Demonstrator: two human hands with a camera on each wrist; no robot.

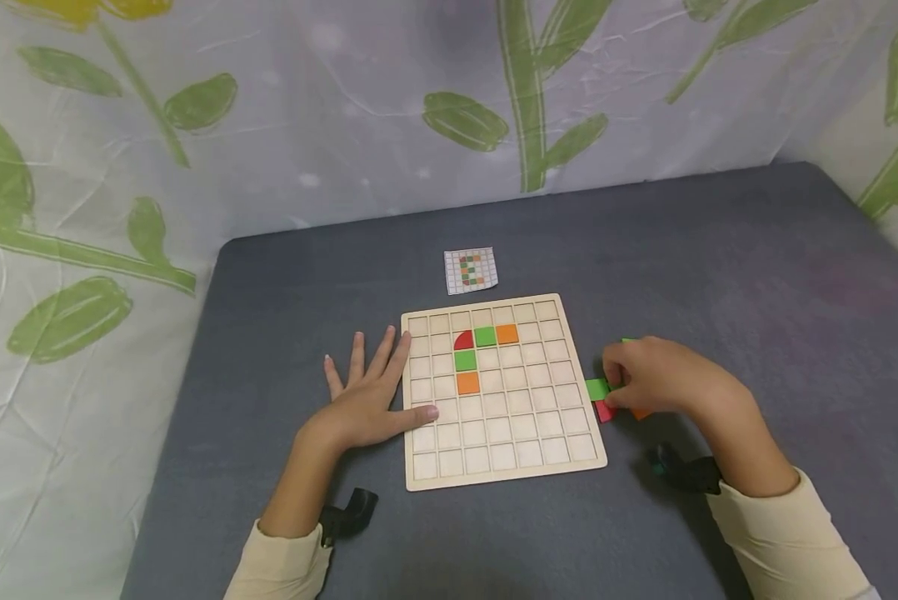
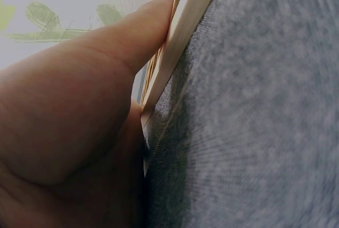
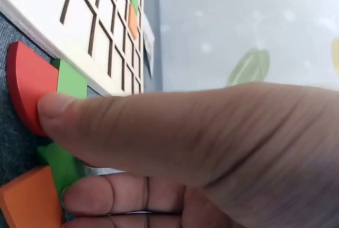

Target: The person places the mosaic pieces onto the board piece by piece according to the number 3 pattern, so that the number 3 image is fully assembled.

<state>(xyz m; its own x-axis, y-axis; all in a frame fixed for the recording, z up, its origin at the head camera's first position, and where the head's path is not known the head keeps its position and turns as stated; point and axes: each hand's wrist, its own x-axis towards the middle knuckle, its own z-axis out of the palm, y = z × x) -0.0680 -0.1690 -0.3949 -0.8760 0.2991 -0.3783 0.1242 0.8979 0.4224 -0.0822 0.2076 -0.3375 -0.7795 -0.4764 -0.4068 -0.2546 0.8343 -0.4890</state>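
My left hand lies spread at the left side of a wooden grid board, its thumb over the rim. On the board are a red quarter-round tile, green square tiles and orange square tiles. To the right of the board, my right hand reaches down among loose tiles with bent fingers. Its thumb meets a loose red rounded tile beside a green tile. Another green tile and an orange tile are near the fingertips. Whether a tile is pinched is unclear.
A small printed pattern card lies behind the board on the dark grey table. Behind the table hangs a curtain with leaf drawings. Dark wrist cameras sit below both hands, close to the tabletop.
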